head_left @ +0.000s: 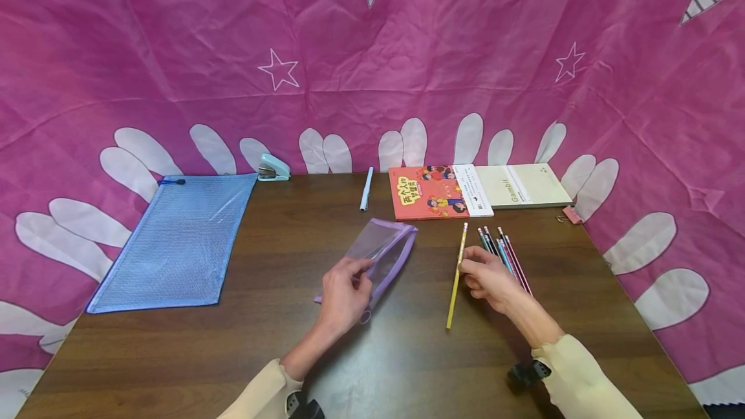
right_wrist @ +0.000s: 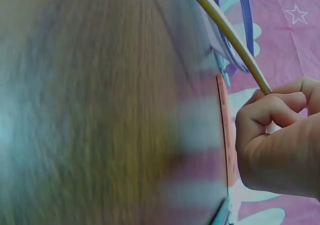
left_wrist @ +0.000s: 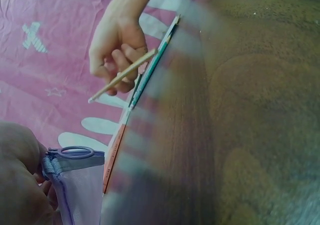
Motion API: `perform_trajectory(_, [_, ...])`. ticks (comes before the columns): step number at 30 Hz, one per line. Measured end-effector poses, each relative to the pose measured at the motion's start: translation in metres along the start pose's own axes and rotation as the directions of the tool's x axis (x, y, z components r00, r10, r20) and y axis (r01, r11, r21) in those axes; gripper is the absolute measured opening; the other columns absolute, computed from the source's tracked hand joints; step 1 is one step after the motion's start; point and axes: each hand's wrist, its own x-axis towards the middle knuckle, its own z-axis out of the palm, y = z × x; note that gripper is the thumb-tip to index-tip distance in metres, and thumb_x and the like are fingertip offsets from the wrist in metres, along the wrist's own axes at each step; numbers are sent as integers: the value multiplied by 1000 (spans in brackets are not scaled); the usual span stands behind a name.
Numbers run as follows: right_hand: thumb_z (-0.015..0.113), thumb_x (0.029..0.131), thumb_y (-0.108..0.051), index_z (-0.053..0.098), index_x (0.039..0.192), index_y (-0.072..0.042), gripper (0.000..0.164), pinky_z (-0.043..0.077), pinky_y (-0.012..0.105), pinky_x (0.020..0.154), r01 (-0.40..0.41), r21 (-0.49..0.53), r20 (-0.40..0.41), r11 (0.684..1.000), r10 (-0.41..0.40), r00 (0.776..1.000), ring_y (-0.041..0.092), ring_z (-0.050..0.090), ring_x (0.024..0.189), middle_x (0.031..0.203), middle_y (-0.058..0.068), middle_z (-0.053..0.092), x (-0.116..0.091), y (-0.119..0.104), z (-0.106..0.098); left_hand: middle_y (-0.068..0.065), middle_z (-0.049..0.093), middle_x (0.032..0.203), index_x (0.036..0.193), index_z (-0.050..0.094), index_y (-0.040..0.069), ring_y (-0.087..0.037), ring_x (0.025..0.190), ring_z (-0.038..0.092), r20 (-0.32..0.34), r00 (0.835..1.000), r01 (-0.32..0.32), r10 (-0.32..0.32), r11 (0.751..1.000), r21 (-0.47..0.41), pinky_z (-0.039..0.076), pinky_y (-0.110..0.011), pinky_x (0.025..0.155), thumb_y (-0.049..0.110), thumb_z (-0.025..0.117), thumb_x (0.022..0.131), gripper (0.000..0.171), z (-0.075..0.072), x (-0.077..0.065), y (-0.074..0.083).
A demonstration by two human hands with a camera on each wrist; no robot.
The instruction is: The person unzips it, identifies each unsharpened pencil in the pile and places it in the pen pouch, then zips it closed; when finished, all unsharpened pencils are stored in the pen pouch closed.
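Observation:
My left hand (head_left: 345, 295) grips the edge of a purple mesh zipper pouch (head_left: 388, 257), whose opening gapes toward the right. The pouch's zipper ring (left_wrist: 76, 152) shows beside that hand in the left wrist view. In my right hand (head_left: 491, 277) a yellow pencil (head_left: 455, 296) is pinched between thumb and fingers, held at a steep slant above the table. Several pencils (head_left: 507, 249) lie in a loose bunch just behind and to the right of this hand, partly hidden by it. In the right wrist view the yellow pencil (right_wrist: 235, 42) crosses in front of the pouch.
A blue mesh zipper bag (head_left: 174, 244) lies at the left, with a light-blue stapler (head_left: 273, 168) by its top corner. Toward the back are a light-blue pen (head_left: 367, 189), an orange book (head_left: 427, 194), a pale notebook (head_left: 524, 185) and a pink binder clip (head_left: 573, 214).

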Motion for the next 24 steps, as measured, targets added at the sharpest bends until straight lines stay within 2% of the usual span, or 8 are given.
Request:
perform_trajectory(5, [53,89,4,48,92,-11,17,22,15,43,35,85,-4,996,-34,999,5,31,48,67,-1,44,1,3,9,-11,69,84,99,75,-3,-20,67,67,5,1000,6,-6,1000,-5,56,-26,59,-17,60,75,32,1,-1,0])
perform_trajectory(13, [48,90,5,46,90,-10,15,23,15,42,60,182,4,981,-62,998,6,32,48,72,1,45,4,9,20,-10,68,84,99,75,-2,-20,67,67,12,1000,4,-4,1000,-4,56,-25,59,-17,60,74,32,2,-3,-2])
perform_trajectory(18, [48,91,2,47,90,-9,11,22,16,42,65,194,-6,979,-65,998,7,33,48,70,2,42,4,9,24,-10,68,84,99,75,-2,-21,67,67,8,1000,-3,3,1000,-7,56,-25,59,-17,60,74,32,3,-3,-1])
perform_trajectory(24, [49,93,-2,48,91,-6,5,23,16,42,73,150,-28,986,-69,997,8,39,52,71,3,47,4,10,25,-10,68,83,98,75,-3,-21,67,68,8,1000,1,-1,1000,-15,56,-25,59,-16,60,74,32,3,-3,-1])
